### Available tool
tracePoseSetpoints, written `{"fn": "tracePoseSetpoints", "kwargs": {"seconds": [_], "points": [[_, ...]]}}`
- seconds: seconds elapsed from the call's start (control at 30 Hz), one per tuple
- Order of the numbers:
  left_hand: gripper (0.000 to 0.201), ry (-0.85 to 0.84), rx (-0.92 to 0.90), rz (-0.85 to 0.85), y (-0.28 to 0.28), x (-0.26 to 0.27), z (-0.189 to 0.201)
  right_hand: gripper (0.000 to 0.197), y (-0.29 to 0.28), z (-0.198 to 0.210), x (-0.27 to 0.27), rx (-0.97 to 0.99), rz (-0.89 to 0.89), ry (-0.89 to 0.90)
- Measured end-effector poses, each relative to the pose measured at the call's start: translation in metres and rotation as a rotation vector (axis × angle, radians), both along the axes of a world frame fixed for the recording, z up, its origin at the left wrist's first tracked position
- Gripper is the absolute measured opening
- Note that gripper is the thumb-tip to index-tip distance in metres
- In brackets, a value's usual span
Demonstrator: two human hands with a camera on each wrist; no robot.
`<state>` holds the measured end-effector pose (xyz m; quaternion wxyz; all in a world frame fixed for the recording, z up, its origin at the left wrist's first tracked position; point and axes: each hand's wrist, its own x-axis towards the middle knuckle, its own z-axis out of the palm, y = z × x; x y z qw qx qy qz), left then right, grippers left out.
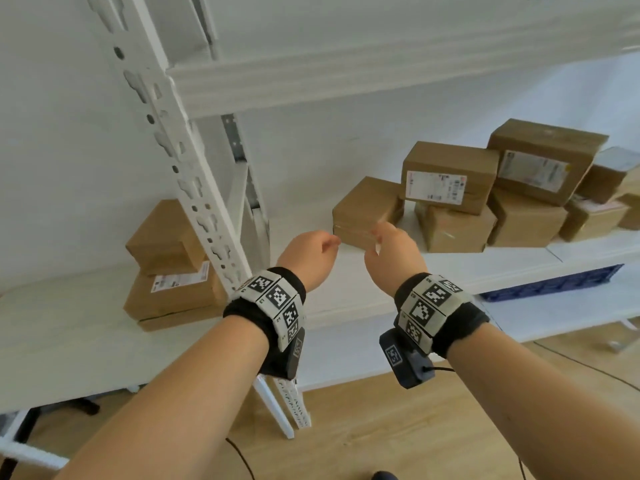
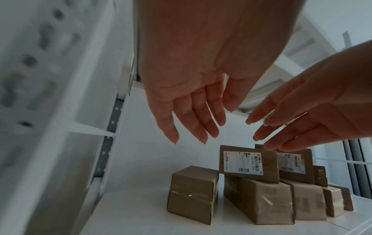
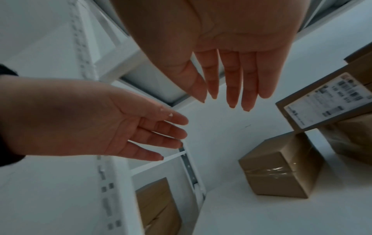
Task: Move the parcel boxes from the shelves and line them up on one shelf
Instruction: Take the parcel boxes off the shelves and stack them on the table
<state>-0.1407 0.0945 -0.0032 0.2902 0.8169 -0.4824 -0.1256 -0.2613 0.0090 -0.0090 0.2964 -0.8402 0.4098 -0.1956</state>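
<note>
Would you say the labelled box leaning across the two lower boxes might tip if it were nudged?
Probably: the labelled box sits tilted, bridging the plain box and the taped box. Its flat cardboard faces look stiff, so it would likely slide or drop as one piece.

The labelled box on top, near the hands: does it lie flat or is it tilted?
Tilted. The labelled box rests across two lower boxes of unequal height, so its left end sits lower.

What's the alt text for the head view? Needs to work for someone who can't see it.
Two bare hands, left hand and right hand, reach open and empty toward a brown parcel box at the left end of a cluster of boxes on a white shelf. More boxes are stacked left of the shelf's upright post.
</note>
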Motion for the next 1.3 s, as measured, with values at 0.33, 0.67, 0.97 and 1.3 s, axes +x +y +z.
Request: {"fn": "tracePoseSetpoints", "kwargs": {"seconds": [0.33,0.67,0.97,1.3], "points": [[0.04,-0.006,0.174,0.076,-0.137,0.047,-0.051,0.037,-0.149,-0.055,0.046,0.064,0.019,0.108],[0.05,0.042,0.312,0.222,-0.177,0.092,-0.084,0.069,-0.214,-0.092,0.117,0.18,0.1,0.342],[0.062,0.181,0.237,0.427,-0.183,0.11,-0.098,0.065,-0.205,-0.103,0.111,0.11,0.303,0.234],[0.105,0.287,0.214,0.33,-0.137,0.077,-0.104,0.067,-0.154,-0.092,0.077,0.191,0.193,0.172]]}}
